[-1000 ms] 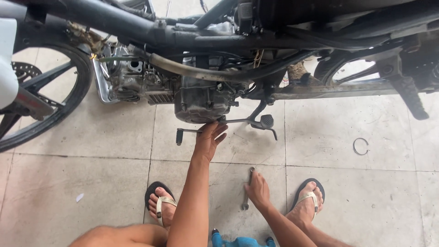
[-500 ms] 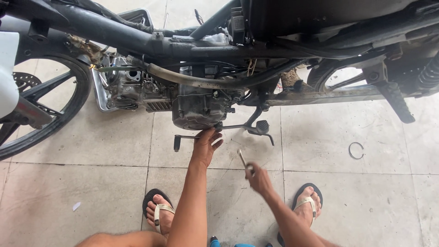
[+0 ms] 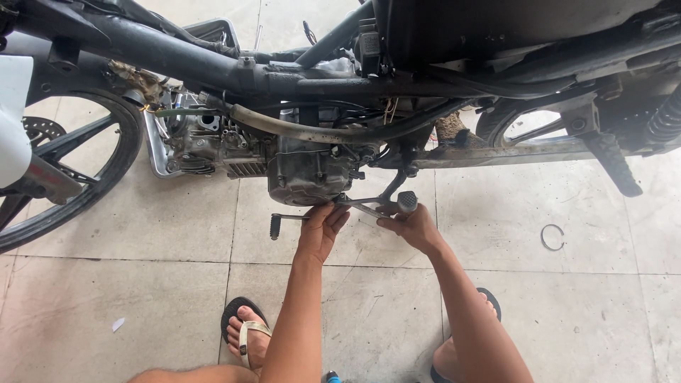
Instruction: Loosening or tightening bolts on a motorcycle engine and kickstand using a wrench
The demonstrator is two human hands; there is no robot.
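2 hands under the motorcycle engine [image 3: 308, 174]: left hand [image 3: 323, 227] fingers curled against the case bottom, right hand [image 3: 411, 225] closed on a slim steel wrench [image 3: 363, 207], probably light, rigid, oily, best gripped mid-shank.

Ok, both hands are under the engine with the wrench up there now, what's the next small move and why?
Probably seat the wrench squarely before turning. The right hand holds it angled toward the engine case, its tip beside the left hand, whose fingers touch the case's underside. Whether it has caught a fastener is hidden.
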